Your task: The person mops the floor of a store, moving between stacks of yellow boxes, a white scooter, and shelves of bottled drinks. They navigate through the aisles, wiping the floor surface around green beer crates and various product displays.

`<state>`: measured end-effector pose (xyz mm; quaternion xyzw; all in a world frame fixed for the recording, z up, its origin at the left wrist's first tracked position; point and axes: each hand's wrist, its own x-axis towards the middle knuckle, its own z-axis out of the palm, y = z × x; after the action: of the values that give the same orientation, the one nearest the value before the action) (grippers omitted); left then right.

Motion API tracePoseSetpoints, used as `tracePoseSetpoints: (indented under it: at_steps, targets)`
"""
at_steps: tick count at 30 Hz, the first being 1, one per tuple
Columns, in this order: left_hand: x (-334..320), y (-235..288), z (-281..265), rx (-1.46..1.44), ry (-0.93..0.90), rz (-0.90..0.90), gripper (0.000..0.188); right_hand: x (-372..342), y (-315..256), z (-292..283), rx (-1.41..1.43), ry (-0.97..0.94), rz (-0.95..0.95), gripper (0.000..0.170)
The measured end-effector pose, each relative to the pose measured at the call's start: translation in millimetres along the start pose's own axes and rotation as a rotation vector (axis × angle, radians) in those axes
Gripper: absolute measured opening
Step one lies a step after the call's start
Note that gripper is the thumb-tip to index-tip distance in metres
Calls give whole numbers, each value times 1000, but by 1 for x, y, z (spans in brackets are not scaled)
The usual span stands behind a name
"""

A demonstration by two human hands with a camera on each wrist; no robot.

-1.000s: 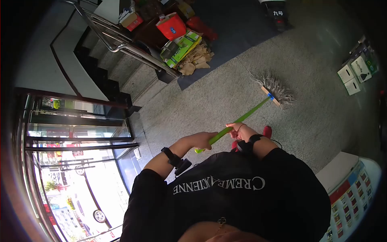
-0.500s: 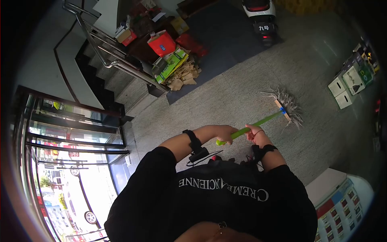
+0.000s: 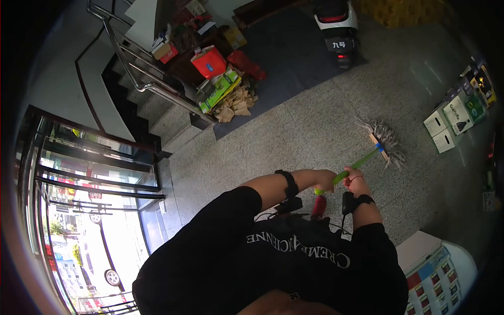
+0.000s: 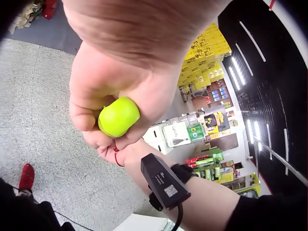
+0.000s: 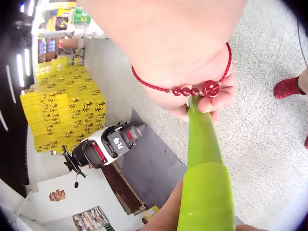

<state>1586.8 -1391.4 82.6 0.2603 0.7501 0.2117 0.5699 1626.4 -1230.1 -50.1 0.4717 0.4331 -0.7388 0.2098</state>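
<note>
Gripping one mop [image 3: 392, 146] with both hands, I find its green handle [image 3: 363, 158] running from the centre of the head view towards the right, with the grey strands lying on the floor [image 3: 273, 142] right of centre.

Left hand [image 3: 325, 180]: fingers curled in and clamped round the top of the handle, no spread seen; one lime end cap [image 4: 119, 117] protrudes from the fist at the centre of the left wrist view. Right hand [image 3: 356, 177]: fingers clamped on the same handle, near the left and closer to the strands.

Count of mop parts: one handle, one wooden block [image 3: 373, 140], one blue fitting [image 3: 379, 147].

Count of items worn: one red bracelet [image 5: 154, 86] on my right wrist, four red beads visible; two black wrist cameras, one per arm; one red shoe [image 5: 286, 88] at the right of the right wrist view.

Count of surroundings: one scooter [image 3: 337, 32] at the top of the head view, right of centre; one red bag [image 3: 208, 63] at upper left. Yellow boxes [image 5: 60, 108] are stacked at the left of the right wrist view; I cannot tell their exact number.
</note>
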Motion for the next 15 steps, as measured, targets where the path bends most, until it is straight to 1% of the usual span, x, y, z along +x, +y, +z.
tracePoseSetpoints:
  at_steps: [1,3,5,7,8,9,10,11,12,13,14,15]
  targets:
    - [-2,-2,2,40,3,4,45,1,2,-1,3,-1,-6,25]
    - [-6,-16,7,59,3,-10,45,9,17,1,-30,-125,-8,22]
    - [-21,-26,7,76,7,-21,46,14,33,13,-56,-87,-31,23]
    - [-45,-38,8,23,-13,-26,53,4,46,32,-122,-111,-26,26]
    - [-57,-49,8,27,-8,-26,53,22,64,38,-132,-158,-23,36]
    - [-67,-64,13,41,17,-33,58,20,73,46,-131,-162,-28,36]
    - [-79,-77,17,54,41,-41,63,12,82,61,-190,-135,-19,35]
    - [-92,-90,21,56,42,-44,63,3,93,77,-247,-109,-9,35]
    - [-106,-102,28,14,56,-61,67,-4,103,90,-268,-102,5,36]
    - [-121,-113,33,-28,71,-76,71,-12,114,102,-267,-105,4,36]
    - [-136,-123,40,-24,74,-77,71,-20,123,114,-306,-141,39,36]
    - [-154,-132,50,-111,80,-113,71,-27,136,124,-344,-177,80,36]
